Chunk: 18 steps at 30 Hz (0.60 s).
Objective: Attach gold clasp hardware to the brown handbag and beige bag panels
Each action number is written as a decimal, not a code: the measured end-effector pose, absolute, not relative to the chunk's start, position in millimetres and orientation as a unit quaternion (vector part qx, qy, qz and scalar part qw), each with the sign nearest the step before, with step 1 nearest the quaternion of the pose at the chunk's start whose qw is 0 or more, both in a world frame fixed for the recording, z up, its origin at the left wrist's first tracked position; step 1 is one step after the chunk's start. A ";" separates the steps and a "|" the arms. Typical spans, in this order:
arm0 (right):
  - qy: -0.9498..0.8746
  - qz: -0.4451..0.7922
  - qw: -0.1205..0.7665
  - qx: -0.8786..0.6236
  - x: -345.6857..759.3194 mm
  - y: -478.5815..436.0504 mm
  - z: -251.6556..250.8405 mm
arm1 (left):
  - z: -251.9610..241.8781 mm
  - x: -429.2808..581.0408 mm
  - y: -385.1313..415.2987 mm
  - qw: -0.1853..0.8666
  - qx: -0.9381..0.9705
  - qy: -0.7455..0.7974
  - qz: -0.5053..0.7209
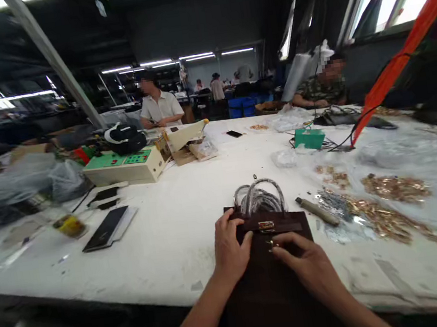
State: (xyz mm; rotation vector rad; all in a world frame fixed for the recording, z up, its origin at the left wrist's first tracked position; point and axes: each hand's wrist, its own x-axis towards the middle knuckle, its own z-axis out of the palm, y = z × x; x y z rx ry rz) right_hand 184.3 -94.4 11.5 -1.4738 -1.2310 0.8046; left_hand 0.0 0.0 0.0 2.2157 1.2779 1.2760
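Observation:
A dark brown handbag (pixel 262 265) leans against the table's front edge, its two plastic-wrapped handles (pixel 265 192) standing up. My left hand (pixel 229 242) grips the bag's upper left edge, fingers bent over the top and thumb on the front panel. On the front, near the top, sits a metal clasp plate (pixel 266 226). Just below it, my right hand (pixel 306 259) pinches a small gold-coloured metal fitting (pixel 271 243) between thumb and index finger, close against the bag. Whether the fitting touches the leather is too small to tell.
Right of the bag lie an olive cylindrical tool (pixel 317 211), silver pieces (pixel 333 203) and piles of gold-coloured hardware (pixel 397 188). At left are a black notebook (pixel 108 229) and a cream control box (pixel 124 166). An orange-wrapped post (pixel 398 62) rises at right. Two co-workers sit across the table.

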 end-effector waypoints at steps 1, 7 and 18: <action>-0.514 0.326 0.518 -0.600 175.8 -87.6 8.2 | 0.8 0.0 -1.3 0.138 0.759 0.447 0.452; -0.539 0.261 0.564 -0.569 151.6 -69.5 -8.5 | -0.1 -6.9 -2.6 0.167 0.716 0.458 0.500; -0.526 0.286 0.547 -0.585 139.3 -54.9 -0.4 | 18.7 -28.7 10.6 0.449 0.593 0.505 0.438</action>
